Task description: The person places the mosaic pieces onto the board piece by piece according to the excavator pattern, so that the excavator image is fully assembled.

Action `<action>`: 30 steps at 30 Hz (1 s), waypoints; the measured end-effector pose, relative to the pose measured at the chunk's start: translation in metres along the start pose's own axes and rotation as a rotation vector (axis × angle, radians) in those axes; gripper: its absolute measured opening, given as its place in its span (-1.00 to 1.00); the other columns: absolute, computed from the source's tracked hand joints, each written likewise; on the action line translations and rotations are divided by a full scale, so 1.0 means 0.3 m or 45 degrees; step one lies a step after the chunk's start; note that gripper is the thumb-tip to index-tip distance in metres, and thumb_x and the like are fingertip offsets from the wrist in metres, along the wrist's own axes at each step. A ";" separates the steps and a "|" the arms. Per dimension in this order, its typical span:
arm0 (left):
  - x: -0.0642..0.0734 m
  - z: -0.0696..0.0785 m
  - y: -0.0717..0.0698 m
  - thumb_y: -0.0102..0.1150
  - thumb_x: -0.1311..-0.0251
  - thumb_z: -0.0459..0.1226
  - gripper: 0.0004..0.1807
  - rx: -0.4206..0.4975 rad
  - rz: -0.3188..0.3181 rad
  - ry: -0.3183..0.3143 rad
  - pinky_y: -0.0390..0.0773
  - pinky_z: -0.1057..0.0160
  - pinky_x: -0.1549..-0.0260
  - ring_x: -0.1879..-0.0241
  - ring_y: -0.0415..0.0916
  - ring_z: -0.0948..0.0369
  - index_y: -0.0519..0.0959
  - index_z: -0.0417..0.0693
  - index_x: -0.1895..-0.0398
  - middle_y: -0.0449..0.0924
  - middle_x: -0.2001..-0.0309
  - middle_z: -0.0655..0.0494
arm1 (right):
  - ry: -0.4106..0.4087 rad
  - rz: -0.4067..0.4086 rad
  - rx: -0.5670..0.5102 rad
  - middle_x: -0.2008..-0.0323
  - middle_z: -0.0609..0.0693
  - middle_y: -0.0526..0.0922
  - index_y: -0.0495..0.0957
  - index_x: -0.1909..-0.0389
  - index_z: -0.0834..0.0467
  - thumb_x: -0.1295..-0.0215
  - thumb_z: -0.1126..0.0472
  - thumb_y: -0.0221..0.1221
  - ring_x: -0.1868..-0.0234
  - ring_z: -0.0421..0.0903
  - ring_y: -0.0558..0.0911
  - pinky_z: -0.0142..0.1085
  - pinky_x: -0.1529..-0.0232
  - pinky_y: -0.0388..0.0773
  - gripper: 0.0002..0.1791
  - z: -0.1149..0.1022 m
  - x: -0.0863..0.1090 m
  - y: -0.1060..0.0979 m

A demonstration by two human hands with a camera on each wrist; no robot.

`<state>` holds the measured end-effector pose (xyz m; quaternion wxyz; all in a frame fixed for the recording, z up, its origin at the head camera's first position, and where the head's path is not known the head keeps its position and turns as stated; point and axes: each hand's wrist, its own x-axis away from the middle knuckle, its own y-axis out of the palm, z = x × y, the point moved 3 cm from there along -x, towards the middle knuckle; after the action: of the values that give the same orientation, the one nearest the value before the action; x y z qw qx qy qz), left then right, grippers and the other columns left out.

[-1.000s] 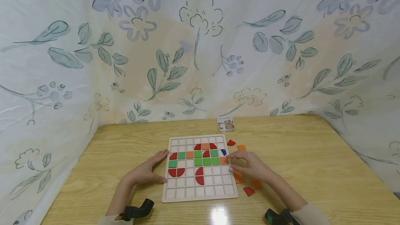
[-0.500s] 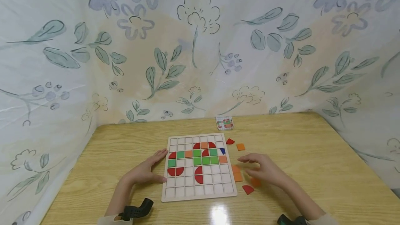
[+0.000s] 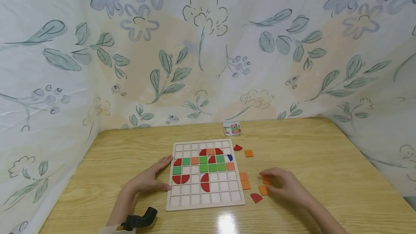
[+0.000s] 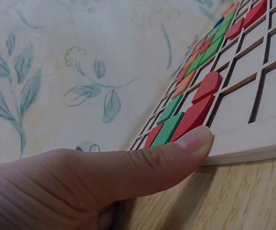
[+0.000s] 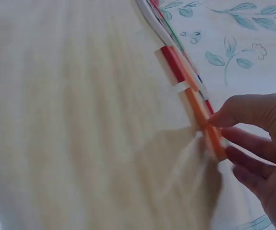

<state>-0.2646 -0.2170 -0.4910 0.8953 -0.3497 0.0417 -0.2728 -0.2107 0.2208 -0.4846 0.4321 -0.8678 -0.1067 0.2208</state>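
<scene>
A wooden grid board (image 3: 195,198) lies on the table, its cells partly filled with red quarter-circles, green and orange squares and a small blue piece (image 3: 230,157). My left hand (image 3: 146,179) rests at the board's left edge, fingers spread; in the left wrist view its thumb (image 4: 176,148) touches the rim. Right of the board, my right hand (image 3: 289,187) is over two loose orange square tiles, one (image 3: 267,180) between index finger and thumb, the other (image 3: 263,190) beside the thumb. In the right wrist view the fingertips meet orange tiles (image 5: 216,143); a firm pinch does not show.
Two more orange tiles (image 3: 245,184) lie against the board's right edge. A red quarter-circle (image 3: 256,198) lies near them, another red one (image 3: 238,147) and an orange square (image 3: 248,153) farther back. A patterned card (image 3: 232,128) lies behind the board, before a floral cloth (image 3: 208,64).
My right hand has left the orange square at the board's right edge and moved right and nearer, to the loose orange tiles. The left hand has stayed at the board's edge.
</scene>
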 end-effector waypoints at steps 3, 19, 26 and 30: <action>0.002 -0.001 -0.004 0.41 0.14 -0.06 0.06 0.003 0.002 0.003 -0.14 -0.31 -0.24 -0.41 -0.34 -0.15 0.03 -0.01 -0.44 -0.14 -0.46 -0.08 | 0.015 0.079 0.006 0.13 -0.16 0.65 0.62 0.11 0.06 0.11 0.32 0.39 0.06 -0.22 0.57 -0.44 -0.01 0.45 -0.57 0.011 0.008 0.004; 0.000 -0.004 -0.006 0.41 0.13 -0.05 0.07 0.012 -0.022 0.032 -0.16 -0.32 -0.23 -0.41 -0.34 -0.18 0.01 -0.07 -0.43 -0.16 -0.45 -0.13 | 0.136 0.012 -0.097 0.17 -0.14 0.67 0.62 0.17 0.02 0.03 0.22 0.37 0.09 -0.24 0.59 -0.29 0.06 0.55 -0.67 0.027 0.004 -0.013; -0.003 -0.001 -0.016 0.41 0.14 -0.06 0.07 0.013 -0.020 0.031 -0.16 -0.33 -0.22 -0.41 -0.34 -0.18 0.02 -0.07 -0.43 -0.16 -0.45 -0.12 | 0.178 -0.008 -0.161 0.16 -0.11 0.67 0.63 0.16 0.04 0.01 0.17 0.37 0.09 -0.26 0.58 -0.31 0.08 0.55 -0.68 0.024 -0.008 -0.021; -0.004 0.000 -0.022 0.41 0.14 -0.06 0.07 0.013 -0.024 0.030 -0.16 -0.34 -0.22 -0.41 -0.35 -0.18 0.01 -0.05 -0.44 -0.16 -0.45 -0.12 | 0.182 -0.006 -0.162 0.17 -0.12 0.68 0.63 0.16 0.02 0.00 0.16 0.36 0.10 -0.22 0.60 -0.30 0.09 0.56 -0.69 0.011 -0.023 -0.021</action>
<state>-0.2686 -0.2204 -0.4868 0.8939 -0.3423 0.0475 -0.2854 -0.2184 0.2244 -0.4794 0.3833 -0.9068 -0.0912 0.1500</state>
